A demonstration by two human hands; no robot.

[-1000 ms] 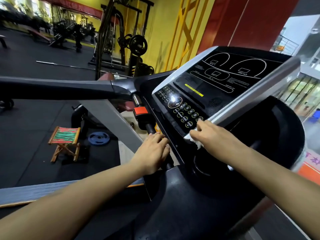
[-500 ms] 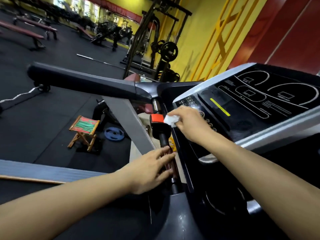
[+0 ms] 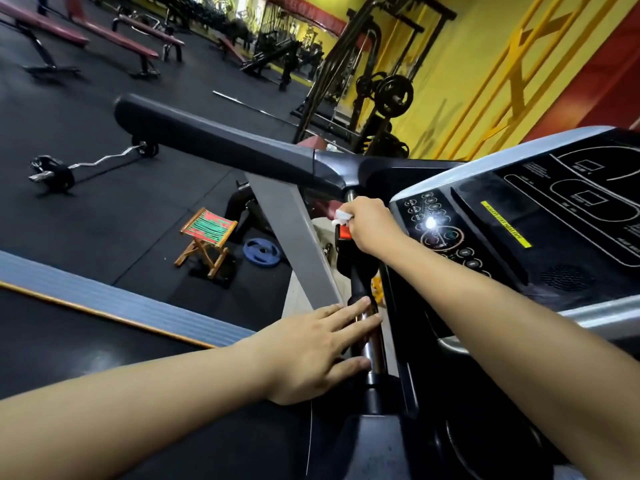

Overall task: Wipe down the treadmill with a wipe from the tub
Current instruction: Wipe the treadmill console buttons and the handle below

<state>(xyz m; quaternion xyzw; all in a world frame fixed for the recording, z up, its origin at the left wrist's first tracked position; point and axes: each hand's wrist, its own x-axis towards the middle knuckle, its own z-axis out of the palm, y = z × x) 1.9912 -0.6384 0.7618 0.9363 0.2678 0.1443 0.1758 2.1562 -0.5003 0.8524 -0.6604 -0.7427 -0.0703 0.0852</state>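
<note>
The treadmill (image 3: 519,393) fills the view from 3 to 6 o'clock, its dark console (image 3: 540,230) tilted up at 3 o'clock with white outlined panels, a yellow strip and a cluster of round buttons catching a bright glare. A long padded handrail (image 3: 214,143) runs from the console's corner out toward 10 o'clock, carried on a grey upright (image 3: 294,237) that slants down to the centre. Just beside the console's left edge a grip bar (image 3: 367,323), part black and part shiny metal, runs from the handrail joint down toward 6 o'clock, with a red tab (image 3: 344,232) on it.

Across the black gym floor, flat benches (image 3: 114,39) stand at 11 o'clock, a weight rack with plates (image 3: 391,91) at 12 o'clock against the yellow wall, and a curl barbell (image 3: 93,164) lies at 9 o'clock. Near the centre stands a small folding stool (image 3: 206,240) with a red and green seat, a blue weight plate (image 3: 261,251) lying just beside it.

The left hand (image 3: 311,355) lies open at 6 o'clock, straight fingers resting across the metal part of the grip bar. The right hand (image 3: 369,223), just above centre, is curled around the white wipe (image 3: 341,216), pressing it at the top of the grip bar just above the red tab; only a crumpled corner of the wipe shows past the fingers.
</note>
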